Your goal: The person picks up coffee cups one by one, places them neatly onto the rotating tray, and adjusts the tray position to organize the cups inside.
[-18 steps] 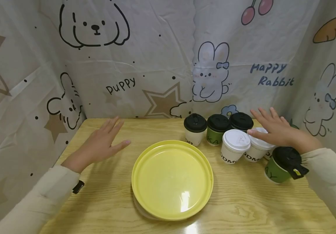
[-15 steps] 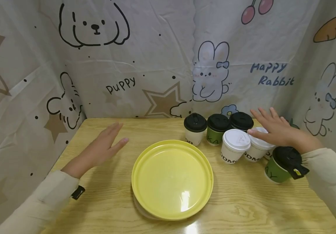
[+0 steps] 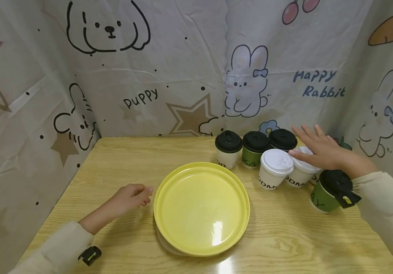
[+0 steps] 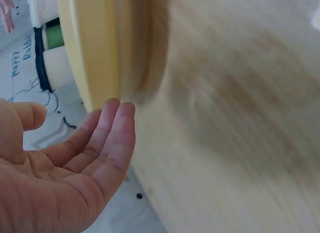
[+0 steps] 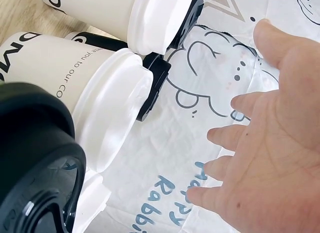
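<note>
A round yellow tray (image 3: pixel 200 213) with a raised rim lies mid-table, a paler base showing beneath its edge. At the tray's left rim is my left hand (image 3: pixel 129 199), holding nothing; in the left wrist view its loosely bent fingertips (image 4: pixel 127 110) reach right to the tray's side. My right hand (image 3: pixel 326 152) is spread, palm down, over the paper cups on the right and grips none of them. Under and beside it are a white-lidded cup (image 3: pixel 275 171), another white-lidded cup (image 3: pixel 297 175) and a green cup with a black lid (image 3: pixel 328 194).
Farther back stand a white cup with a black lid (image 3: pixel 228 148), a green black-lidded cup (image 3: pixel 252 148) and another black-lidded cup (image 3: pixel 283 139). A printed cloth (image 3: pixel 183 76) hangs round the back and sides of the wooden table (image 3: pixel 278 243).
My left hand has come down and nearer to the tray's left rim, its fingers bending from straight to loosely curled. My right hand stays over the cups. The head view tilts slightly.
</note>
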`<state>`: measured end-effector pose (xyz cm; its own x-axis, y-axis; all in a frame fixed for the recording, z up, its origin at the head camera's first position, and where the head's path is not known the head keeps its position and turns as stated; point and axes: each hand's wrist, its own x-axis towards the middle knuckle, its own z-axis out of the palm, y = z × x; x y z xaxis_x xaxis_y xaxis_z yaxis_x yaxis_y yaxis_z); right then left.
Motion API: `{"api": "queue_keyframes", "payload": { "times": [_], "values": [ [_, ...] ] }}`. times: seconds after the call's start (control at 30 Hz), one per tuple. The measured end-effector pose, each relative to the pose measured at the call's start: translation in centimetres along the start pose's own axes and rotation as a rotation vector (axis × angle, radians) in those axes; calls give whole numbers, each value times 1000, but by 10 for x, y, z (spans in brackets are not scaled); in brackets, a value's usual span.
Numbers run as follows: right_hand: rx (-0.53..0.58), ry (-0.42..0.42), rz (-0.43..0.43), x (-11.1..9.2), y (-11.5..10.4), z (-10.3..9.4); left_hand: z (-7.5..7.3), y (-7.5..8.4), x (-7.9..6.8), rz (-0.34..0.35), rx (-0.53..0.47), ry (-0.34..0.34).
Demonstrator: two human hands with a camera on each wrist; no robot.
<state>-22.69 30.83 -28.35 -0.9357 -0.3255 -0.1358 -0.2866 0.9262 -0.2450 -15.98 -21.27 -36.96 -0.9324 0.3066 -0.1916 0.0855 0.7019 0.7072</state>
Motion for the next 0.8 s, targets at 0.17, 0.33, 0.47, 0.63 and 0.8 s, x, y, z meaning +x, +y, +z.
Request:
{"api": "queue_keyframes", "payload": {
  "times": [0.17, 0.33, 0.47, 0.63, 0.8],
  "values": [
    [-18, 9, -7, 1, 0, 0, 10, -4, -1, 13, -7, -63],
    [-17, 9, -7, 0, -1, 0, 15, -8, -1, 43, -40, -116],
    [-16, -4, 0, 0, -2, 0, 18, -9, -2, 44, -44, -130],
    [-31, -14, 0, 0, -3, 0, 20, -9, -2, 54, -46, -143],
    [-16, -5, -8, 0, -4, 1, 20, -8, -1, 76, -35, -169]
  ]
}}
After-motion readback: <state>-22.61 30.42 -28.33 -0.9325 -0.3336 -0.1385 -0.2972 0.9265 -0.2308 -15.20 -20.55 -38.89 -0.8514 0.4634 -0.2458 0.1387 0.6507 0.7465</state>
